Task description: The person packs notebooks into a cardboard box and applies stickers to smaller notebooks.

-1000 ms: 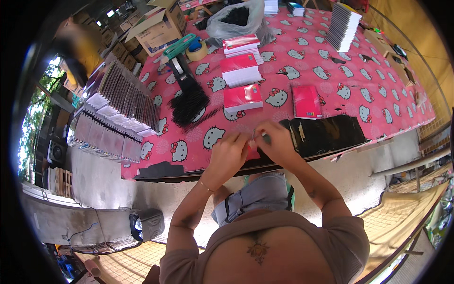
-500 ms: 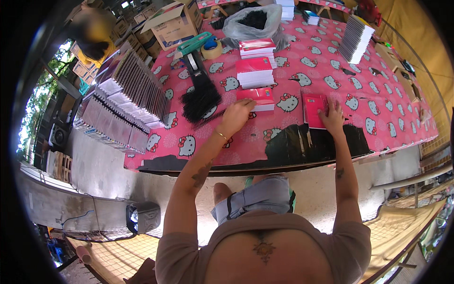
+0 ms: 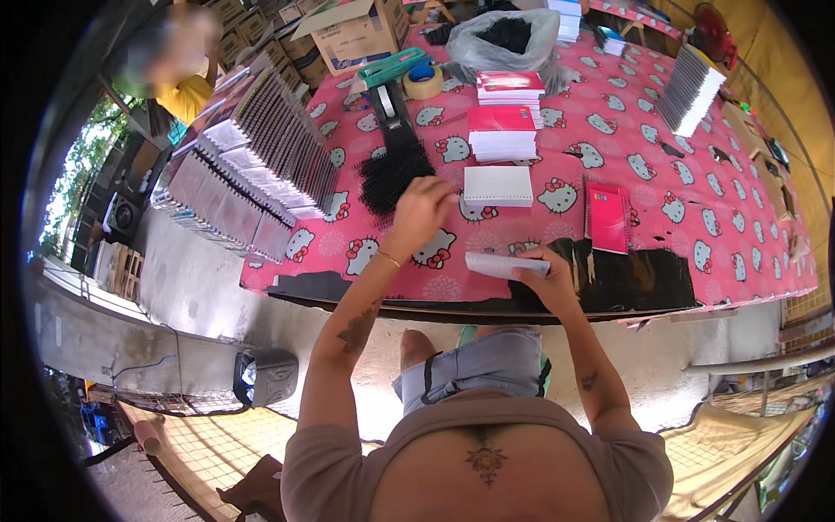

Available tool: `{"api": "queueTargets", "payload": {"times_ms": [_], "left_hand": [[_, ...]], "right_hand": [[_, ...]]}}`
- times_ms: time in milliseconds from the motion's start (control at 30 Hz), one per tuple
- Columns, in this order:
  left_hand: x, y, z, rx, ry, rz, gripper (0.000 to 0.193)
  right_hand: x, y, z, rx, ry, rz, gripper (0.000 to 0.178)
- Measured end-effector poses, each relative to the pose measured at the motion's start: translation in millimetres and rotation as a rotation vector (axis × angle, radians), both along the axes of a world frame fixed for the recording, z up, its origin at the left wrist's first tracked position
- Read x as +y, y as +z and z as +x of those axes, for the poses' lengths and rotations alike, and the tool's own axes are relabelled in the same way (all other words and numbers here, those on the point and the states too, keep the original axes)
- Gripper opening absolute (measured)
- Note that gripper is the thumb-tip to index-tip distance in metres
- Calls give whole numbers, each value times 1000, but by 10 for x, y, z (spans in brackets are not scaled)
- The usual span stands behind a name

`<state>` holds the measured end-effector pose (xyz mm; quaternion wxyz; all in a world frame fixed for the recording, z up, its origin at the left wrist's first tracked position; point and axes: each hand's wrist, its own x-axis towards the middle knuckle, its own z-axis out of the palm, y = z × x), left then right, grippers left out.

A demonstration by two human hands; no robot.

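Now, right grip [image 3: 554, 280]: pinching a thin white pad [image 3: 503, 265] between thumb and fingers, over the near part of the worktop [image 3: 465, 285], at the centre of the frame.
Left grip [image 3: 424, 210]: fingers bent, left of centre, at the near edge of the black coils [image 3: 393, 178]; whether it pinches anything, I cannot tell.
White-topped stack [image 3: 497, 184]: above the pad in the frame, lying flat.
Pink-topped stack [image 3: 502, 135]: just beyond the white-topped one; a red-covered stack [image 3: 511, 83] stands behind it.
Pink spiral notebook [image 3: 607, 217]: alone, right of centre.
Coil-bound stacks [image 3: 270, 139]: tall, left of the frame.
Clear bag [image 3: 474, 48]: upper middle, black coils inside.
Tape roll [image 3: 424, 84]: upper middle, left of the bag.
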<state>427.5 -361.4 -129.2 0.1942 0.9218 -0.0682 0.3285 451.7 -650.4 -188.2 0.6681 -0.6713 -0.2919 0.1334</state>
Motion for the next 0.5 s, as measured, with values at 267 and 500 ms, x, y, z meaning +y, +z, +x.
{"api": "queueTargets", "payload": {"times_ms": [267,500], "left_hand": [[-179,-230,583,275,-203,-120,28],[-233,-120,601,115,-308,56,18]], "right_hand": [[14,-34,-61,37,44,52,18],[33,18,-56,100,82,69,19]]}}
